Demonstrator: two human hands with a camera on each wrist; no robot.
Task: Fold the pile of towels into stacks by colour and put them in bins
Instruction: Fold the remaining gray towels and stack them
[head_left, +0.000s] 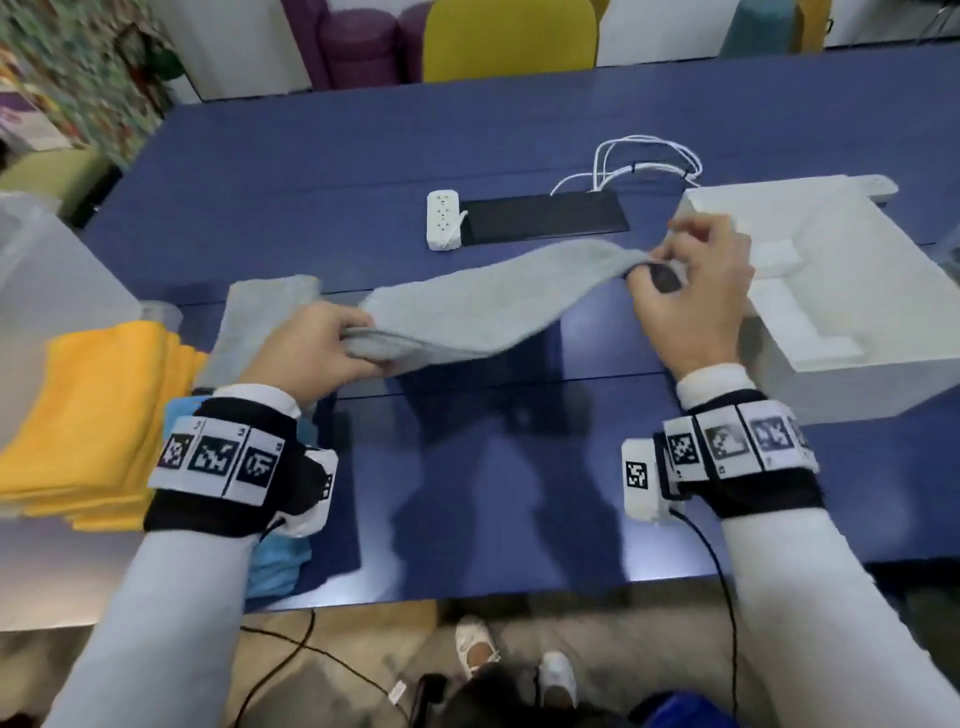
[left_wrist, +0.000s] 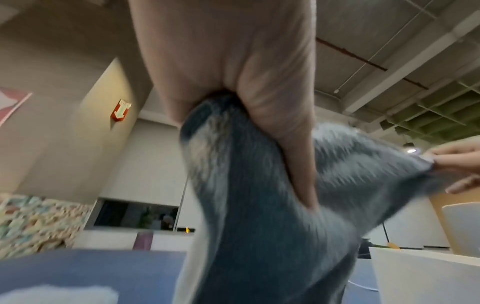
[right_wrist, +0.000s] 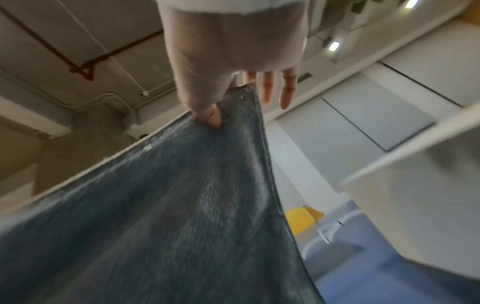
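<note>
A grey towel (head_left: 483, 306) hangs stretched above the blue table (head_left: 311, 171) between both hands. My left hand (head_left: 322, 343) grips its near-left end, fingers curled round the cloth (left_wrist: 259, 205). My right hand (head_left: 685, 291) pinches the far-right corner between thumb and forefinger, the other fingers loose; the right wrist view shows that pinch on the towel (right_wrist: 182, 205). A folded grey towel (head_left: 260, 317) lies on the table behind my left hand. A stack of folded yellow towels (head_left: 88, 415) sits at the left, with a light blue towel (head_left: 275, 561) under my left wrist.
A white foam block (head_left: 841, 291) stands at the right, close to my right hand. A translucent bin (head_left: 47, 280) is at the far left. A white power strip (head_left: 442, 218), a black slab (head_left: 545, 215) and white cables (head_left: 644, 161) lie mid-table. A yellow chair (head_left: 509, 39) stands beyond.
</note>
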